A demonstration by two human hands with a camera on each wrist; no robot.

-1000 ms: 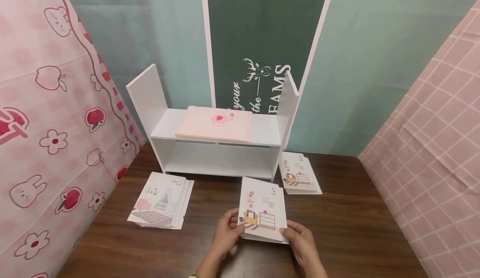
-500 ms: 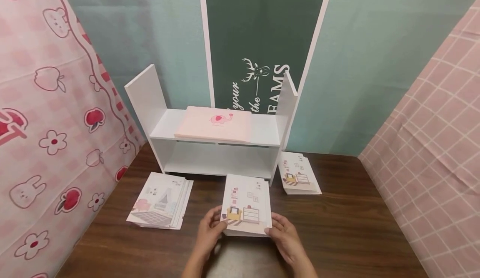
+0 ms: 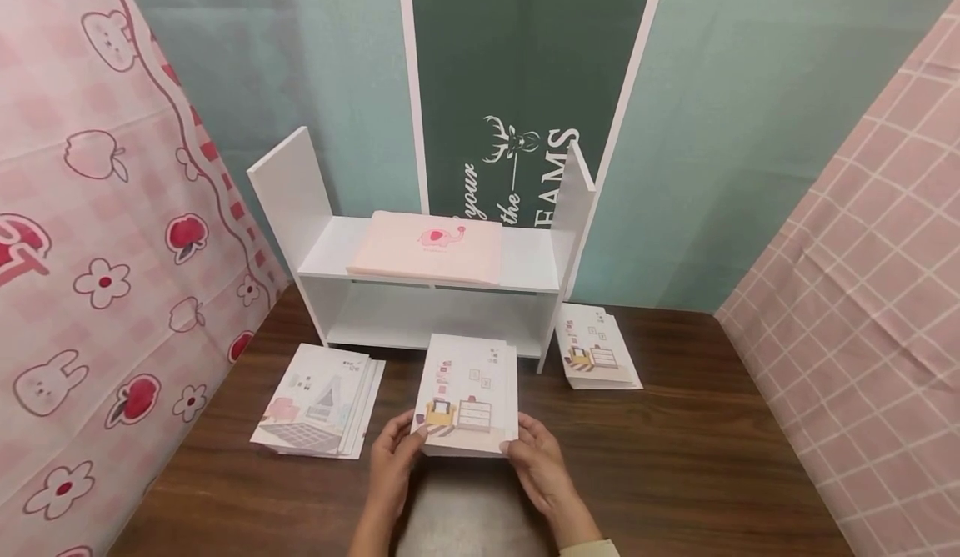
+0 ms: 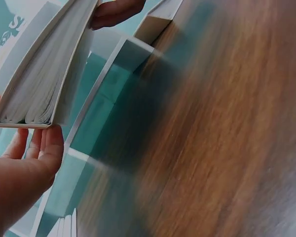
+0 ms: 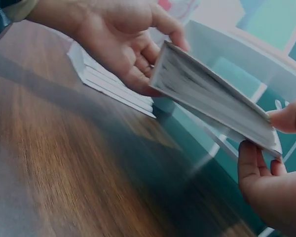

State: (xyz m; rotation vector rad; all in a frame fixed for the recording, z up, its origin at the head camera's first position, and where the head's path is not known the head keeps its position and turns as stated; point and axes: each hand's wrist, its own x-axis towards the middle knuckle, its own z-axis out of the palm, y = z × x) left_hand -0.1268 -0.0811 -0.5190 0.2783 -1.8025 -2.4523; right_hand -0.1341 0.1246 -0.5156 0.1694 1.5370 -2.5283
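Observation:
A white hardcover photo album (image 3: 465,398), its cover printed with a yellow armchair and a dresser, is held in front of the shelf. My left hand (image 3: 393,461) pinches its near left corner, thumb on the cover and fingers underneath. At the near right corner, my right hand (image 3: 542,465) grips it the same way. Both wrist views show the album raised above the table; the left wrist view looks into the page edges of the album (image 4: 39,74), between its two covers. In the right wrist view, fingers of my right hand (image 5: 266,177) support it from below.
A white two-tier shelf (image 3: 435,336) stands behind, with a pink elephant-print packet (image 3: 427,248) on its upper board. On the wooden table (image 3: 675,465), several similar albums (image 3: 315,407) lie at the left. Another matching pile (image 3: 596,348) sits right of the shelf. Patterned cloths hang at both sides.
Both hands have carried the album leftward and somewhat forward, from the right of centre to in front of the shelf's lower opening. The shelf and the other albums stay put.

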